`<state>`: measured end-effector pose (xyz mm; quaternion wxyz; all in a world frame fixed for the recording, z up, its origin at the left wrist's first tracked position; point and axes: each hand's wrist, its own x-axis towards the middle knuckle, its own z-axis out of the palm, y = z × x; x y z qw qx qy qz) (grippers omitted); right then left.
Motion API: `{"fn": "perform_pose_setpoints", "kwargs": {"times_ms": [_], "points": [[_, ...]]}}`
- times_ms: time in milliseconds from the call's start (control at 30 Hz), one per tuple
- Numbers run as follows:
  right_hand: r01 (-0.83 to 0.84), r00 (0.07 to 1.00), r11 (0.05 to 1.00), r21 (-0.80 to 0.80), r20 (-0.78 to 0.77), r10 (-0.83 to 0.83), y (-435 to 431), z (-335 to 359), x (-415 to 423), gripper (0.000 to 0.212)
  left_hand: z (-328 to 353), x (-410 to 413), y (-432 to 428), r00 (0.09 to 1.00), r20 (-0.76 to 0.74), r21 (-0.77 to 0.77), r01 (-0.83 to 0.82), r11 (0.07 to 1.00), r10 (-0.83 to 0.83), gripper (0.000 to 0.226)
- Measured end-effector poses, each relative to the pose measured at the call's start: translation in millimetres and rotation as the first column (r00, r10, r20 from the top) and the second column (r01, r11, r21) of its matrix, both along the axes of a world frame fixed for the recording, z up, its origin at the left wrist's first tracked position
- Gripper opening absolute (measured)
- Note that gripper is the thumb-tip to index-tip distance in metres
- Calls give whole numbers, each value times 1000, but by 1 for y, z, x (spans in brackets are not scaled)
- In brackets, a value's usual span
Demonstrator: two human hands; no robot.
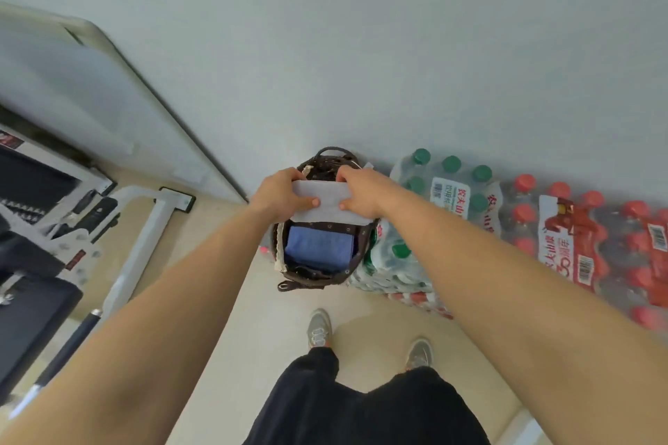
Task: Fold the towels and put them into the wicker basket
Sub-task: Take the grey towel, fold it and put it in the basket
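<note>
Forearms (pixel 144 336), left hand (pixel 280 193), right hand (pixel 361 191) gripping white towel (pixel 322 202) over wicker basket (pixel 281 264), beige floor (pixel 274 329)

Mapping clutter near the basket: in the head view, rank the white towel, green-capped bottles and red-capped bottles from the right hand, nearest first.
1. white towel: pinched in the right hand, over the basket.
2. green-capped bottles: just to the hand's right.
3. red-capped bottles: farthest right.
</note>
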<state>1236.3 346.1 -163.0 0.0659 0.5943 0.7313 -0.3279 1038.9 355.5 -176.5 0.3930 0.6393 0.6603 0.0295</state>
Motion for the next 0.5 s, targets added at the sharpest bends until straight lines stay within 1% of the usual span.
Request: {"fn": "perform_pose_setpoints", "kwargs": {"times_ms": [100, 200, 333, 433, 500], "points": [[-23, 992, 1000, -19, 122, 25, 10, -40, -13, 43, -36, 1, 11, 996, -74, -37, 54, 998, -57, 50], [-47, 976, 998, -38, 210, 54, 16, -77, -22, 39, -72, 6, 15, 975, -170, -81, 129, 988, -142, 49], [-54, 972, 995, -88, 225, 72, 21, -117, -30, 35, -107, 13, 16, 937, -264, -37, 228, 973, -230, 44], [-33, 977, 993, -117, 207, 57, 24, -135, -34, 37, -114, 17, 16, 870, -410, 39, 317, 948, -274, 31], [-27, 976, 992, -122, 212, 53, 27, -141, -35, 38, -117, 19, 17, 823, -467, 64, 397, 916, -324, 30]]}}
